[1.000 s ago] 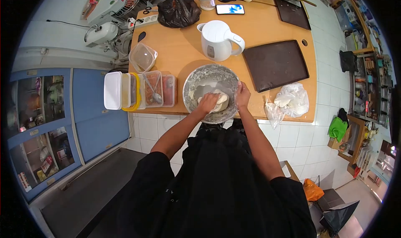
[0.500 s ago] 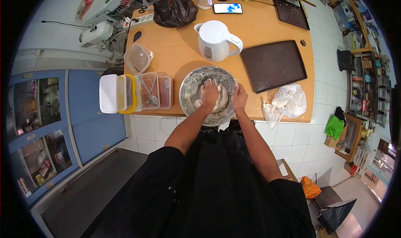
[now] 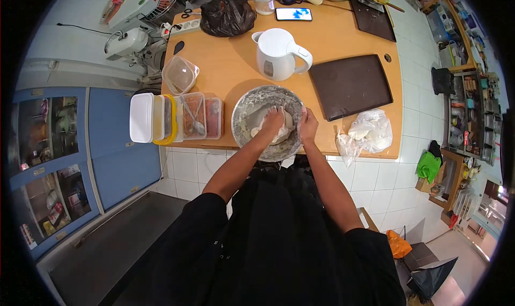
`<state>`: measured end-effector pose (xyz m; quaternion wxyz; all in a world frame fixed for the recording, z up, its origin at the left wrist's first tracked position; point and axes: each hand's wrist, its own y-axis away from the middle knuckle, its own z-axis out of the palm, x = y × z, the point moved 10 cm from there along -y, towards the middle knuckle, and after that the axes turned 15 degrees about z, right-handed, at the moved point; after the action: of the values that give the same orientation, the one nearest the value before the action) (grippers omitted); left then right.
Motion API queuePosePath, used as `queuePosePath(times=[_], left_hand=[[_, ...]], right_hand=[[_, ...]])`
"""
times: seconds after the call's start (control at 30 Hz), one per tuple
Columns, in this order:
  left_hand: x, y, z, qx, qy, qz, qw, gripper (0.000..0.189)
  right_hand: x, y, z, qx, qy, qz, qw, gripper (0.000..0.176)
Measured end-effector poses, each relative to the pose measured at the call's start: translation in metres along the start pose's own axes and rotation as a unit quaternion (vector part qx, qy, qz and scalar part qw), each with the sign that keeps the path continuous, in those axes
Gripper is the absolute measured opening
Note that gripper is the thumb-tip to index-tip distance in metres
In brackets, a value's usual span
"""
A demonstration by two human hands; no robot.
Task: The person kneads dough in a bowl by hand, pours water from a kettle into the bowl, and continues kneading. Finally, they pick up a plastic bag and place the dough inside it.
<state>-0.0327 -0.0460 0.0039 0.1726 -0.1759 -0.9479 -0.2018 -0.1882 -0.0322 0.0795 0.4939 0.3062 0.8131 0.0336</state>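
Note:
A metal mixing bowl (image 3: 244, 113), its inside smeared with flour and dough, stands at the front edge of the table. Inside it is a pale lump of dough (image 3: 288, 122). My left hand (image 3: 274, 122) is down in the bowl, its floury fingers curled over the dough, which hides part of the fingertips. On the right side, my right hand (image 3: 307, 126) grips the bowl's rim, with flour on its fingers.
Behind the bowl stands a white electric kettle (image 3: 276, 53). A dark baking tray (image 3: 351, 86) and plastic bags (image 3: 371, 131) lie to the right. Plastic containers (image 3: 193, 115) line the left edge. Farther back are a black bag (image 3: 228, 16) and a phone (image 3: 293, 14).
My left hand has shifted slightly within the bowl, pressing over the dough, and the left elbow has swung outward. My right hand keeps its place on the rim.

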Motion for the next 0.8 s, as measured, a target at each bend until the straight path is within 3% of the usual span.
queuePosePath(times=[0.17, 0.23, 0.47, 0.57, 0.67, 0.8], left_hand=[[-0.002, -0.016, -0.001, -0.086, 0.131, -0.034, 0.987, 0.025], [0.004, -0.012, -0.014, -0.059, 0.162, -0.042, 0.984, 0.021], [0.025, 0.02, -0.064, 0.025, 0.031, 0.083, 0.996, 0.021], [0.044, 0.064, -0.112, 0.126, 0.053, 0.151, 0.979, 0.025], [0.005, 0.07, -0.061, 0.145, 0.068, 0.139, 0.977, 0.039], [0.01, 0.086, -0.072, 0.138, 0.057, 0.121, 0.981, 0.04]], right_hand=[[-0.006, 0.004, -0.002, -0.019, -0.003, 0.022, 1.0, 0.027], [-0.006, 0.004, -0.003, -0.015, -0.004, 0.018, 1.0, 0.027], [-0.007, 0.001, -0.008, 0.001, -0.005, 0.018, 1.0, 0.027], [-0.005, -0.003, -0.009, 0.017, -0.005, -0.004, 1.0, 0.03], [-0.004, -0.005, -0.007, 0.014, -0.003, -0.008, 1.0, 0.031], [-0.003, -0.003, -0.007, 0.013, 0.014, 0.026, 0.999, 0.03]])
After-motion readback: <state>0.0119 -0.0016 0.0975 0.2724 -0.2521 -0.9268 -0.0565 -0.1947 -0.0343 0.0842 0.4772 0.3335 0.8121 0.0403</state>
